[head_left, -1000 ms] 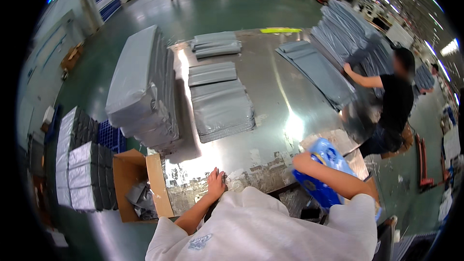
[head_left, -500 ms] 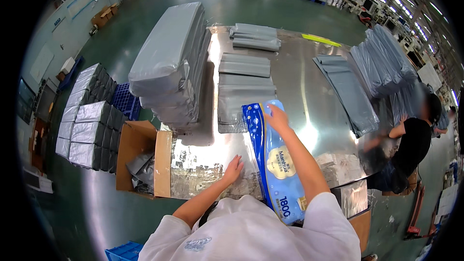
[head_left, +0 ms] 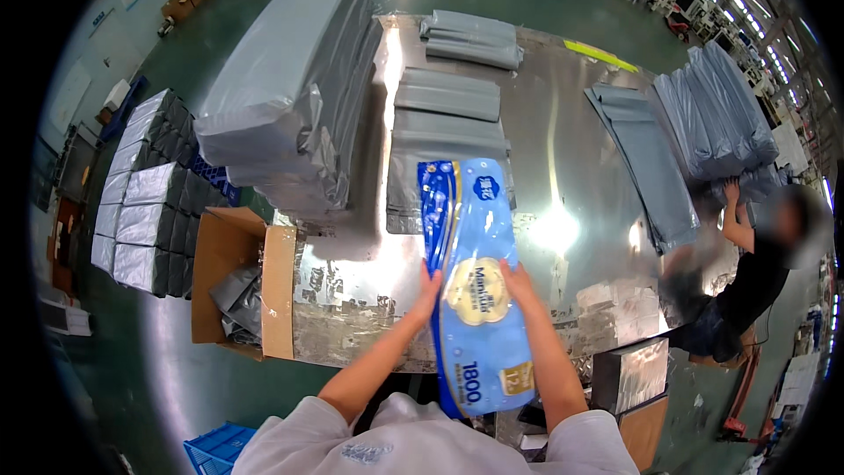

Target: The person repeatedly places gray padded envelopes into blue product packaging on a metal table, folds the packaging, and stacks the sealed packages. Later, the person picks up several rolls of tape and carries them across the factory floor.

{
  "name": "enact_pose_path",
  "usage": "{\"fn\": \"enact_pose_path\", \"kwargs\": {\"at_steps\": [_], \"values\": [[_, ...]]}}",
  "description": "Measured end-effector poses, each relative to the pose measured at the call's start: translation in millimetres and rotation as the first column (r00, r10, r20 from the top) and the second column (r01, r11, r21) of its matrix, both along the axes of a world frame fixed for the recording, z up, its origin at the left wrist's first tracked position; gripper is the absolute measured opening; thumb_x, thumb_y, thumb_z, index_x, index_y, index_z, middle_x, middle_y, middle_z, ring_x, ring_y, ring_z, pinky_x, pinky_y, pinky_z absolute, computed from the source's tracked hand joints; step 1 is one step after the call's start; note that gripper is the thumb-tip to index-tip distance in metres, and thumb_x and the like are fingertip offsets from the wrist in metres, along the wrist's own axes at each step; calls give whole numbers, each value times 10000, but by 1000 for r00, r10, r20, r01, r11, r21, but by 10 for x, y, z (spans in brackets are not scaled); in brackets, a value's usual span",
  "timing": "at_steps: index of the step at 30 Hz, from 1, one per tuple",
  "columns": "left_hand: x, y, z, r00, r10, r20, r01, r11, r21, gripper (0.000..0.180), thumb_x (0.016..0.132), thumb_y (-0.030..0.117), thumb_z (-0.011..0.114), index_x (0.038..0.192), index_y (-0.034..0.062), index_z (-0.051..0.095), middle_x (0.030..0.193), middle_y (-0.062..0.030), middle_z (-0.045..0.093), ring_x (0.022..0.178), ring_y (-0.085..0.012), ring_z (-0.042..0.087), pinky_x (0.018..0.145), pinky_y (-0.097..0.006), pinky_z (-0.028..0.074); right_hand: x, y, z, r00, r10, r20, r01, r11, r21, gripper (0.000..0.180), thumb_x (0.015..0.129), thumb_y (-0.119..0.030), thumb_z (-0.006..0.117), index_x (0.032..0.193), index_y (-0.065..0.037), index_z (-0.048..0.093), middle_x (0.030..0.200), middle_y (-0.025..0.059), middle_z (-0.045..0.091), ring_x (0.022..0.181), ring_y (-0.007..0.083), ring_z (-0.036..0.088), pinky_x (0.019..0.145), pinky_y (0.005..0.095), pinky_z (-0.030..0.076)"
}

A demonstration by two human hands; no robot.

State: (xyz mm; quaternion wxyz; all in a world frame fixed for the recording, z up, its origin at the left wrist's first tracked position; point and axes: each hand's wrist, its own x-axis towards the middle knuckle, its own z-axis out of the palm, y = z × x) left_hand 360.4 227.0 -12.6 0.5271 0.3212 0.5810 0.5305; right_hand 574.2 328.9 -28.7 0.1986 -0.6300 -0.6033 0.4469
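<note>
A long, glossy blue plastic pack [head_left: 482, 347] with a darker blue left side and a cream flower-shaped label lies lengthwise before me, its near end over the table's front edge. My left hand [head_left: 427, 290] holds its left side at mid-length. Opposite, my right hand [head_left: 520, 284] grips the right side, the fingers partly hidden against the film. The far end of the pack overlaps grey plastic bags [head_left: 447, 136] laid flat on the metal table [head_left: 536, 176].
A tall stack of grey wrapped packs [head_left: 286, 70] stands at the left, above an open carton [head_left: 280, 290] of grey film. Folded grey bags [head_left: 646, 167] and a bag pile [head_left: 716, 114] lie right. A co-worker in black [head_left: 756, 273] reaches to that pile.
The pack has turned flatter toward me and shifted left. My left hand has come off the table onto its side; my right hand has slid from the far end to mid-length.
</note>
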Motion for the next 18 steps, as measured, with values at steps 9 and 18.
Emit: {"fn": "enact_pose_path", "kwargs": {"at_steps": [9, 18], "values": [[-1149, -425, -4, 998, 3, -60, -12, 987, -161, 416, 890, 373, 325, 988, 21, 523, 883, -59, 559, 827, -137, 509, 739, -255, 392, -212, -407, 382, 943, 323, -76, -330, 896, -296, 539, 868, -457, 309, 1089, 0, 492, 1107, 205, 496, 1058, 310, 453, 907, 373, 320], [-1648, 1793, -91, 296, 101, -950, 363, 908, 209, 338, 660, 39, 517, 994, 27, 462, 1004, -146, 477, 953, -312, 463, 810, -371, 388, -823, 2006, -102, 711, 224, 667, -681, 457, 572, 154, 734, -130, 520, 872, -63, 520, 819, 108, 551, 867, 265, 520, 636, 375, 451]]}}
